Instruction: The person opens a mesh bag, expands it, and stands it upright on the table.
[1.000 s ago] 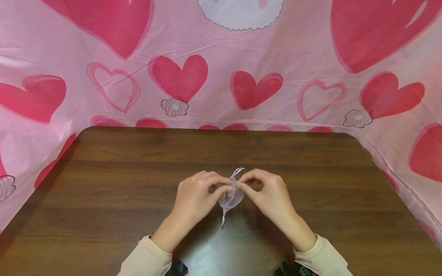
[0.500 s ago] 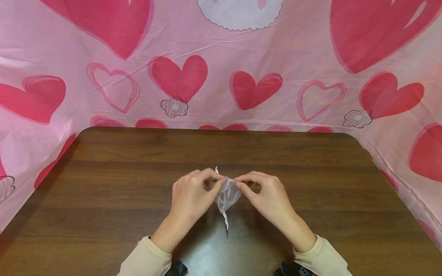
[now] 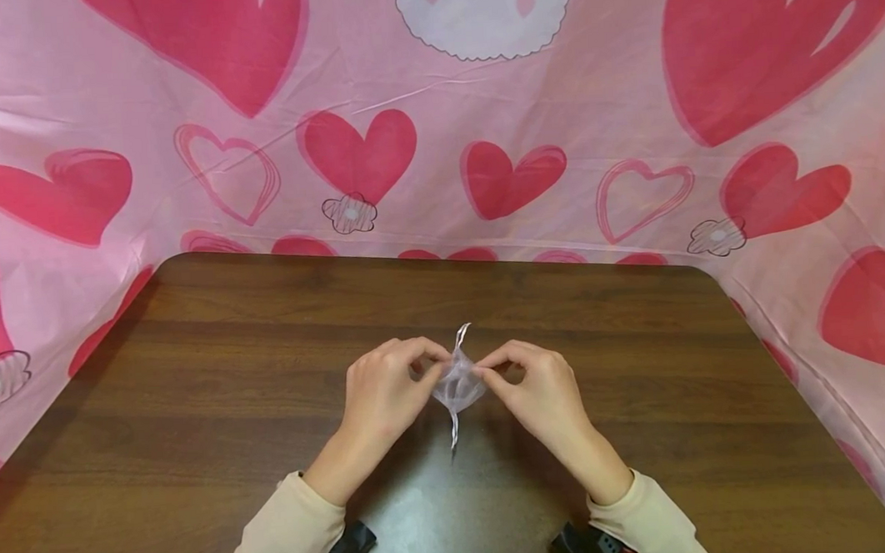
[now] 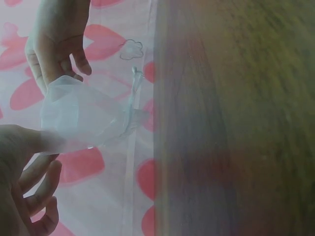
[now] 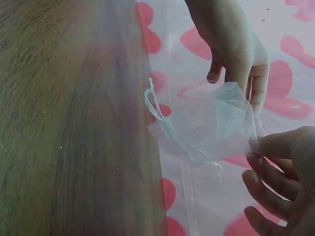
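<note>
A small sheer white drawstring pouch point(image 3: 459, 384) hangs between my two hands above the middle of the table. White cords stick out at its far and near ends. My left hand point(image 3: 390, 386) pinches one side of it between thumb and forefinger; my right hand point(image 3: 536, 388) pinches the opposite side the same way. In the left wrist view the thin mesh of the pouch point(image 4: 81, 115) is stretched between the hands. The right wrist view shows its corded edge point(image 5: 184, 145) gathered toward the table, and nothing plainly visible inside.
The dark brown wooden table point(image 3: 229, 363) spreads out around both hands. Behind it and at its sides hangs a pink cloth point(image 3: 437, 168) printed with red hearts. Black wrist devices sit below the cream sleeves point(image 3: 290, 527).
Over the last second the pouch has turned and shifted in my fingers, its cords swinging to new angles. My left hand has moved slightly left; both hands keep pinching the pouch.
</note>
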`<state>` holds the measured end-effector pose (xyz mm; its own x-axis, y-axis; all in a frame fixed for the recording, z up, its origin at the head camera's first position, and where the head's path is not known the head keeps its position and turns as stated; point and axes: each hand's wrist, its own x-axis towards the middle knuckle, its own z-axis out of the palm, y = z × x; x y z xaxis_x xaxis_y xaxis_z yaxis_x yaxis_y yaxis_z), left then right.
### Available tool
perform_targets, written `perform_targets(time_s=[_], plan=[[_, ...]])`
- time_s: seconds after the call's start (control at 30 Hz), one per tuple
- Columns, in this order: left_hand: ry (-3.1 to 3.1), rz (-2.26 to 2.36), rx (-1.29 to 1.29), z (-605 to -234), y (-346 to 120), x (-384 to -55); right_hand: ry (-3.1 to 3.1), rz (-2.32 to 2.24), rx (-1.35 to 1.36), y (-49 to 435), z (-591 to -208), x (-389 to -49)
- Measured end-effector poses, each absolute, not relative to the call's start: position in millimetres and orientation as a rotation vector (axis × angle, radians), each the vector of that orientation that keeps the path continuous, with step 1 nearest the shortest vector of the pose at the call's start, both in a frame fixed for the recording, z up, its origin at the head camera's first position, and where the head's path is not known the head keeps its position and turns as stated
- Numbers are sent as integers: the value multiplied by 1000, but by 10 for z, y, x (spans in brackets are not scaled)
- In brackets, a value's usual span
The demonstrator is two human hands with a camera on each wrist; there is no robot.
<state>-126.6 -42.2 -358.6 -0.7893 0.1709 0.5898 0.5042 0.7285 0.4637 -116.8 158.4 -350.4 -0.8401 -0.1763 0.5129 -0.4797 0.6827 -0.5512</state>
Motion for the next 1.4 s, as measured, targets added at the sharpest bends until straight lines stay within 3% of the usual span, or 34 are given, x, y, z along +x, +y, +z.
perform_targets(time_s=[0.83,1.4], plan=[[-2352,-847,-772,-3601,-416,-1278,-2443,943,543,1592,-3533,-1176],[-2381,-839,-522,-3562,-434,-1266,-2485,960,578,1563,-3504,-1144]])
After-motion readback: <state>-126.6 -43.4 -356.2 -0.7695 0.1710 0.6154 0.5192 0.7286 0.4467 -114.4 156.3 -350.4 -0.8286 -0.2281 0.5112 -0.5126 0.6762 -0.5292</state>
